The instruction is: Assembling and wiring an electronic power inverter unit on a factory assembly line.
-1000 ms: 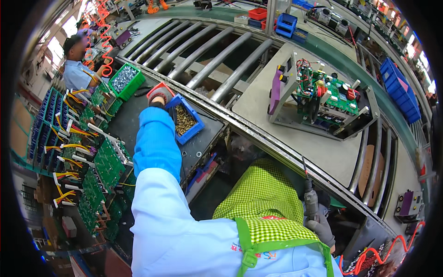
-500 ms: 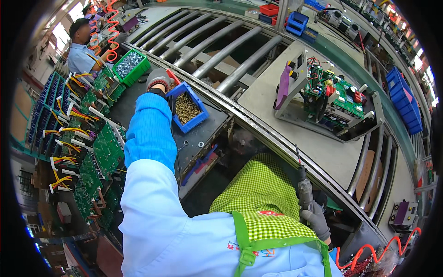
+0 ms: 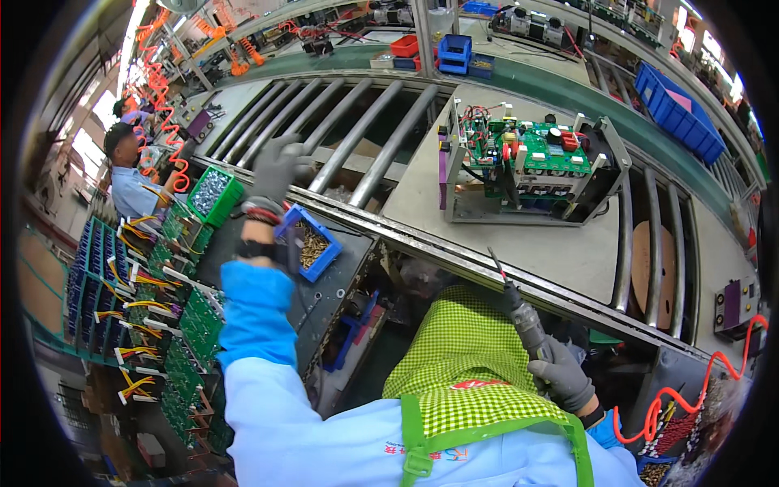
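My left hand (image 3: 280,168), in a grey glove, is raised just beyond a blue bin (image 3: 329,261) of brass-coloured screws (image 3: 312,245). Motion smears its fingers, so whether anything is in them does not show. At the lower right my right hand (image 3: 561,375), also gloved in grey, is closed round a power screwdriver (image 3: 527,325). The tool's thin bit points up and to the left, toward the conveyor edge. On a pale board across the conveyor stands an open metal-framed device (image 3: 531,162) with green circuit boards and a purple front panel.
Left of the blue bin stands a green bin (image 3: 229,204) of silvery hardware. Green circuit boards (image 3: 203,329) with coloured wires line the left side. Metal rollers (image 3: 349,146) run behind the bins. A coiled orange hose (image 3: 714,357) hangs at right. Another person (image 3: 134,183) works at far left.
My left hand has risen from the blue bin's edge to above the conveyor rail. My right hand keeps its grip on the screwdriver, now tilted further left. The whole view has shifted.
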The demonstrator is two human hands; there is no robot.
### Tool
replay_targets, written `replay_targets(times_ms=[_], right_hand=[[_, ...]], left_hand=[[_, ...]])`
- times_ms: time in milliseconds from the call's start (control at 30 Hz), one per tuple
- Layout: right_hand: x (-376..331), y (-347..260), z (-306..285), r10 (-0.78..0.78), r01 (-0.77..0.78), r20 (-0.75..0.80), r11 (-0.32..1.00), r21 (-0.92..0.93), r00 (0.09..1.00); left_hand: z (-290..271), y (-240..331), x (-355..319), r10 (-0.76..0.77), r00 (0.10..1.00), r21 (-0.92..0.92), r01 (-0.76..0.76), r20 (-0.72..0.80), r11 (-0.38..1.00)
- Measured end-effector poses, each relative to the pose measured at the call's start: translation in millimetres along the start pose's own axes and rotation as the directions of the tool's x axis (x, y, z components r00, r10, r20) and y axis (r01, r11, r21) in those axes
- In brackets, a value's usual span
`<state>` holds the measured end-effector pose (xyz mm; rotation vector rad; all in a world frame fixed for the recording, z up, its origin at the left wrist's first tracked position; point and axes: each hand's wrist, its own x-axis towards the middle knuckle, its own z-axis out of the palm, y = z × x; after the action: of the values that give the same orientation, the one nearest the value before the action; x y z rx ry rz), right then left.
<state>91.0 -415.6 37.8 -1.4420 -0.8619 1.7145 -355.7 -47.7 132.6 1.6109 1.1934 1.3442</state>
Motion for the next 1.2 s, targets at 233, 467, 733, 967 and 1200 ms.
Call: replay_targets(times_ms=[233,467,733,967,1200], right_hand=[[2,-23,11,-0.098,0.097,0.082,0.995,0.016,0.992],[5,-23,11,-0.094,0.101,0.096,0.993,-0.064,0.991],[6,-23,10,-0.037,0.042,0.041,0.992,-0.123,0.998],[9,-22,7,-0.045,0.042,-0.004,0.962,-0.268,0.999],[7,-18,5,0.122,-0.166,0.184,0.955,0.246,0.975]], left_hand=[[189,27,-120,-0.278,0.803,-0.378,0.514,0.527,0.770],[251,10,-154,-0.318,0.670,-0.650,0.737,0.670,0.185],[255,0,-156,-0.411,0.638,-0.623,0.759,0.651,0.189],[257,-10,-155,-0.467,0.660,-0.518,0.751,0.589,0.408],[259,-25,-140,-0.297,0.689,-0.226,0.560,0.661,0.797]])
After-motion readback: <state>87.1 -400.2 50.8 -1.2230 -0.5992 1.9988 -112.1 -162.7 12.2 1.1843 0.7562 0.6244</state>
